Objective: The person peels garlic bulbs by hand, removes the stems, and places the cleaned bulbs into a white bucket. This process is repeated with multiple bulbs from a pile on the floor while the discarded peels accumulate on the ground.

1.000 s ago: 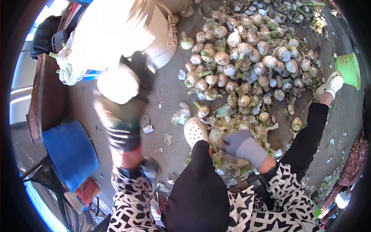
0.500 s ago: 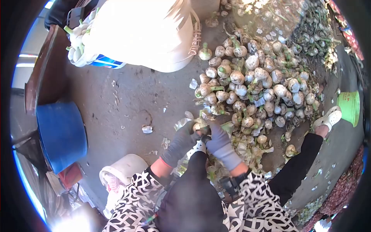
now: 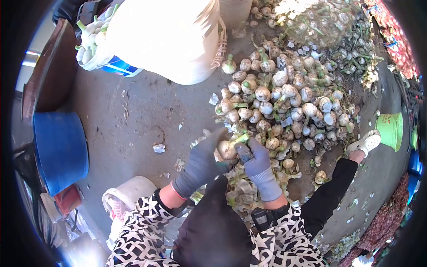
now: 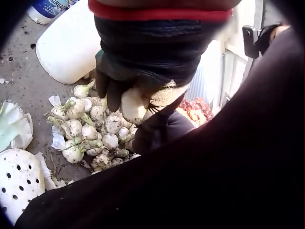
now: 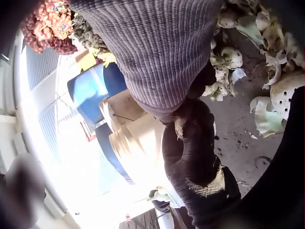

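Note:
A pale garlic bulb (image 3: 227, 150) with a short green stem is held between both gloved hands, low over the floor in front of the knee. My left hand (image 3: 199, 159), in a dark grey glove, grips the bulb's left side; the left wrist view shows the bulb (image 4: 134, 106) among its fingers. My right hand (image 3: 260, 168), in a lighter grey glove with a dirt-darkened thumb, pinches at the stem side. Beyond the hands lies a heap of garlic bulbs (image 3: 289, 100), soil-stained with cut stems. Loose peelings (image 3: 242, 191) cover the floor beneath the hands.
A large white bucket (image 3: 195, 66) stands ahead, beside a smaller bucket holding white bulbs (image 3: 91, 42). To the left are a blue tub (image 3: 61, 151) and a tipped white bucket (image 3: 135, 191). A green bucket (image 3: 390, 129) stands right, near a white clog (image 3: 365, 141).
My left hand came back from near the large white bucket, where it held a bright white round thing, to join the right hand. Both now hold a garlic bulb, raised slightly, stem showing.

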`<state>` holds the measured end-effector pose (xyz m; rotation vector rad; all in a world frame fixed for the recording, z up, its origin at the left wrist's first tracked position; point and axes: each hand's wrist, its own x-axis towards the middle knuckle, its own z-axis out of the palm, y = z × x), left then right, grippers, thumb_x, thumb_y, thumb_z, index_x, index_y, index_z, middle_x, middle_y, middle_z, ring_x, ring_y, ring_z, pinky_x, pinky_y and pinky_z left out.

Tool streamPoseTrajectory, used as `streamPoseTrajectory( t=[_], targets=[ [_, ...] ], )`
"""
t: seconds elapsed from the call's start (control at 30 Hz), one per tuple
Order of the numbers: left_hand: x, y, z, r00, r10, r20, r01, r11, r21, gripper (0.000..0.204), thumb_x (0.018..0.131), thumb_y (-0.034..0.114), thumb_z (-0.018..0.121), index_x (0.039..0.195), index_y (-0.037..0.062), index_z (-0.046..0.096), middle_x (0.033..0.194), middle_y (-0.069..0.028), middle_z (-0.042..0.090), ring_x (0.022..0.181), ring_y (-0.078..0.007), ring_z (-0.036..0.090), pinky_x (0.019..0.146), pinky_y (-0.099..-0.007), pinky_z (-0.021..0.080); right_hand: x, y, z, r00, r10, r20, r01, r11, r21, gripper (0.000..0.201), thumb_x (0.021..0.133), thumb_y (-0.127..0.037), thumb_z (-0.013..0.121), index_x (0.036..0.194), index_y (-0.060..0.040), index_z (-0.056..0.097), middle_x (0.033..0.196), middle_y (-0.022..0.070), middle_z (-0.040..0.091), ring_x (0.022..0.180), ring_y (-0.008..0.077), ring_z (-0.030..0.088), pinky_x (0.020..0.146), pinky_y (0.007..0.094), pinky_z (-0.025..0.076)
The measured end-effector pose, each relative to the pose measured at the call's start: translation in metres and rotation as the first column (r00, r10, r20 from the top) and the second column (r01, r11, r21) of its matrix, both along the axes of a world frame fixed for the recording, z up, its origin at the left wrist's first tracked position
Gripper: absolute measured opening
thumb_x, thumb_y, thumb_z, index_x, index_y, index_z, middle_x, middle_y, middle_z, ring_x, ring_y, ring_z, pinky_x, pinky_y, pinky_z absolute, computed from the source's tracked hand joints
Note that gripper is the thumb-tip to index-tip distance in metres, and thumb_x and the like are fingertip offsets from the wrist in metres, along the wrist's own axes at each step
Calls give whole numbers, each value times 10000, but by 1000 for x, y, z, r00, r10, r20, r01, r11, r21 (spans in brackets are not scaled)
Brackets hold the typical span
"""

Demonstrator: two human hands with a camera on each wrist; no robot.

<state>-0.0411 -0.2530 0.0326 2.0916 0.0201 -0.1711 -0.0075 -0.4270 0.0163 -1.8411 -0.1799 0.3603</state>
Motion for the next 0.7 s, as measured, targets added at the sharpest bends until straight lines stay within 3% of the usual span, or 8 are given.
streamPoseTrajectory(
  t=[0.1, 0.17, 0.23, 0.27, 0.37, 0.47, 0.6, 0.7],
  targets=[
    [7, 12, -12, 980, -6, -201, -98, 857, -506, 766, 710, 261, 794, 1338, 24, 424, 1134, -137, 604, 1016, -245, 606, 888, -357, 479, 4, -7, 13, 942, 24, -334, 48, 977, 207, 200, 920, -182, 594, 1035, -25, 640, 718, 21, 627, 572, 58, 492, 528, 227, 415],
    [4, 17, -13, 813, -237, -532, -490, 215, -845, 601, 796, 175, 704, 1318, 22, 448, 1088, -113, 615, 966, -207, 607, 882, -322, 477, 9, -15, 21, 902, 105, -419, 26, 955, 296, 206, 924, -166, 579, 1052, -15, 636, 706, 14, 620, 554, 48, 495, 505, 206, 401],
    [7, 17, -10, 973, -135, -185, 22, 860, -510, 369, 946, 220, 535, 1247, 9, 507, 1087, -104, 623, 973, -171, 603, 839, -318, 499, 9, -18, 31, 820, 239, -520, -7, 913, 408, 218, 920, -143, 570, 1066, 9, 626, 655, 13, 593, 526, 57, 527, 460, 199, 404],
    [13, 19, 4, 959, -258, 115, 264, 964, -38, 333, 980, 225, 485, 1225, 3, 522, 1086, -104, 626, 977, -161, 600, 818, -317, 507, 10, -18, 37, 816, 240, -526, -5, 913, 408, 218, 920, -143, 570, 1066, 9, 626, 655, 13, 593, 526, 57, 527, 460, 199, 404],
    [16, 24, -17, 939, 1, -345, -150, 902, -405, 527, 1006, 469, 347, 1103, 21, 607, 1058, -118, 630, 966, -192, 620, 869, -335, 488, 10, -11, 34, 622, 443, -646, 48, 801, 597, 186, 887, -137, 573, 984, 19, 604, 665, 18, 584, 461, 97, 520, 384, 231, 397],
    [19, 20, 4, 943, 260, -206, -327, 834, -445, 520, 1031, 415, 293, 1116, -1, 594, 1020, -113, 632, 968, -189, 612, 875, -338, 481, 8, 2, 22, 498, 313, -809, 411, 736, 538, 257, 914, -144, 574, 1106, 25, 596, 641, 42, 583, 431, 114, 506, 420, 238, 416],
    [1, 6, 22, 1000, 18, 7, -15, 956, -293, 371, 994, 312, 483, 1198, 4, 516, 1051, -82, 589, 1003, -158, 553, 905, -320, 443, -5, 17, 7, 737, 314, -598, 145, 791, 595, 259, 924, -178, 572, 1065, 37, 593, 748, 61, 602, 479, 114, 531, 406, 261, 424],
    [-1, 11, 16, 959, 40, -281, -191, 822, -537, 407, 955, 360, 550, 1182, 23, 525, 1001, -58, 569, 950, -135, 545, 866, -305, 450, -6, 14, -2, 545, 579, -607, 322, 523, 789, 280, 938, -179, 516, 1110, 40, 551, 768, 92, 598, 463, 134, 504, 386, 278, 397]
  ],
)
